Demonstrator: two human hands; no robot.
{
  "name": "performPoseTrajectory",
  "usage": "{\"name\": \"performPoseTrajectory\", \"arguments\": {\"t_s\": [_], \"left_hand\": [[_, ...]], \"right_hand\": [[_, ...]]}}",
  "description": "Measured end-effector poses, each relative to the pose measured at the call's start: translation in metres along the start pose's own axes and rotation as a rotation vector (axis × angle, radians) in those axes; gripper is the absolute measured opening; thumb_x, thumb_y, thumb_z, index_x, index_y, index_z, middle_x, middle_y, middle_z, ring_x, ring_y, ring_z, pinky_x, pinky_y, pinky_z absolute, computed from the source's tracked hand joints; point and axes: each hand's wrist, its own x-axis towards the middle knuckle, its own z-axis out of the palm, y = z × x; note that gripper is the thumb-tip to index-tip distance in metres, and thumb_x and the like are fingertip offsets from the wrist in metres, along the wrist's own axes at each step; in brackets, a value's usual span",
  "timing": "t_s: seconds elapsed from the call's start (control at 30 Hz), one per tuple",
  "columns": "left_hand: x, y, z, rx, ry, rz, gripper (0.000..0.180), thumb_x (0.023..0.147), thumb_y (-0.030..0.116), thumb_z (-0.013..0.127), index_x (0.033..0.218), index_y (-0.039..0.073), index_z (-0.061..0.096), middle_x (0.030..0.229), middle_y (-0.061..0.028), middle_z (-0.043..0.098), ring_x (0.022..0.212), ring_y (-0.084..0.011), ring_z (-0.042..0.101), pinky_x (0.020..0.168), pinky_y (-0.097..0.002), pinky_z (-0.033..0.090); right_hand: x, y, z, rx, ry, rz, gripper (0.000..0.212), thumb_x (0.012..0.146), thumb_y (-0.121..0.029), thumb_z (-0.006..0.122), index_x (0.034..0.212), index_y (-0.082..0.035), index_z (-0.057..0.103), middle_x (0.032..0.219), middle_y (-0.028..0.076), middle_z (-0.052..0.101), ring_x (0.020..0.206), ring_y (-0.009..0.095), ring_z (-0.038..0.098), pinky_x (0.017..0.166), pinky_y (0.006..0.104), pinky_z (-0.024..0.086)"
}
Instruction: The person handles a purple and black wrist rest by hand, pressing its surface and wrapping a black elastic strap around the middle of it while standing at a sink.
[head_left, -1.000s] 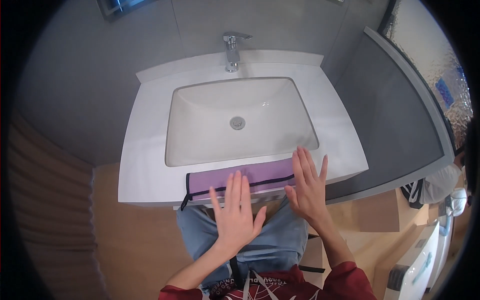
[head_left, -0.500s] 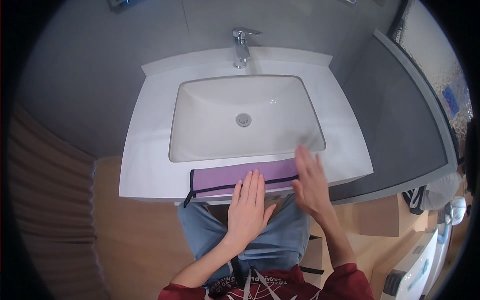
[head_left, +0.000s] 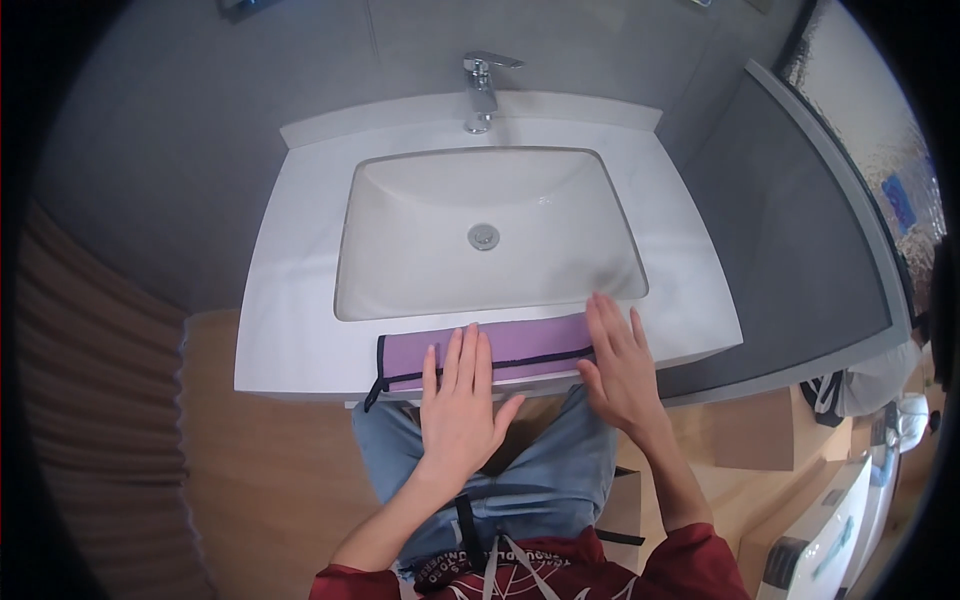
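To the left of my left fingers, the black loop (head_left: 373, 395) at the end of the folded purple cloth (head_left: 535, 342) hangs past the counter's front edge; if I pulled toward myself, the cloth could slip off there. My left hand (head_left: 460, 400) is flat, fingers straight and slightly parted, thumb out, laid on the cloth's middle-left part and gripping nothing. Uneven pressure from it could skew the fold. The cloth reaches rightward to my right hand (head_left: 622, 370), also open and holding nothing, its fingers over the right end; whether they press, I cannot tell. A push forward from them might tip that end into the basin.

Far left of my fingers hangs a pleated brown curtain (head_left: 100, 400), above wood-toned floor (head_left: 250, 450). The white countertop (head_left: 290, 320) spreads around the cloth; ahead of my fingertips are the pale basin (head_left: 440, 270) and chrome faucet (head_left: 479, 100). Right of my right fingers stand a grey panel (head_left: 770, 230) and, lower, a cardboard box (head_left: 755, 430).
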Motion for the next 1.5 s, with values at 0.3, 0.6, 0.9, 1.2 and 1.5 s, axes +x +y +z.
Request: {"name": "performPoseTrajectory", "arguments": {"t_s": [0.3,0.6,0.9,1.2,1.5], "left_hand": [[0.04,0.048,0.028,-0.158,0.049,0.054,0.092,0.092,0.043,0.074,0.154,-0.013,0.036,0.162,-0.0299,0.039,0.153,-0.0436,0.035,0.125,-0.0558,0.026],[0.044,0.063,0.03,-0.063,-0.002,0.108,0.094,0.087,0.046,0.076,0.154,-0.01,0.041,0.163,-0.0265,0.039,0.156,-0.0387,0.032,0.127,-0.0527,0.025],[0.042,0.064,0.04,-0.097,0.026,0.147,0.096,0.078,0.042,0.081,0.151,-0.009,0.046,0.162,-0.0261,0.041,0.154,-0.0391,0.035,0.126,-0.0535,0.025],[0.026,0.07,0.044,-0.093,-0.011,0.201,0.083,0.086,0.031,0.072,0.153,-0.01,0.044,0.161,-0.0266,0.041,0.156,-0.0388,0.032,0.126,-0.0603,0.021],[0.03,0.065,0.031,-0.023,-0.038,0.11,0.082,0.085,0.028,0.071,0.151,-0.011,0.044,0.159,-0.029,0.042,0.155,-0.0406,0.033,0.127,-0.0547,0.025]], "right_hand": [[-0.004,0.007,0.007,0.062,0.283,0.397,0.025,0.095,-0.019,0.072,0.107,0.002,0.066,0.104,0.02,0.065,0.101,0.039,0.061,0.087,0.0474,0.051],[0.011,-0.011,0.032,0.016,0.321,0.498,0.043,0.085,-0.031,0.081,0.11,-0.002,0.061,0.097,0.018,0.063,0.095,0.039,0.059,0.085,0.0479,0.046],[0.015,-0.019,0.005,0.26,0.085,0.715,0.041,0.091,-0.033,0.077,0.102,0.004,0.065,0.089,0.026,0.07,0.085,0.046,0.068,0.077,0.0532,0.052],[0.015,-0.031,0.019,0.525,0.325,0.656,0.025,0.09,-0.019,0.077,0.103,0.001,0.069,0.09,0.021,0.072,0.082,0.04,0.07,0.074,0.0472,0.055],[0.012,-0.045,0.031,0.423,0.512,0.501,0.023,0.087,0.001,0.076,0.109,0.003,0.072,0.099,0.014,0.071,0.074,0.024,0.069,0.069,0.0344,0.056]]}}
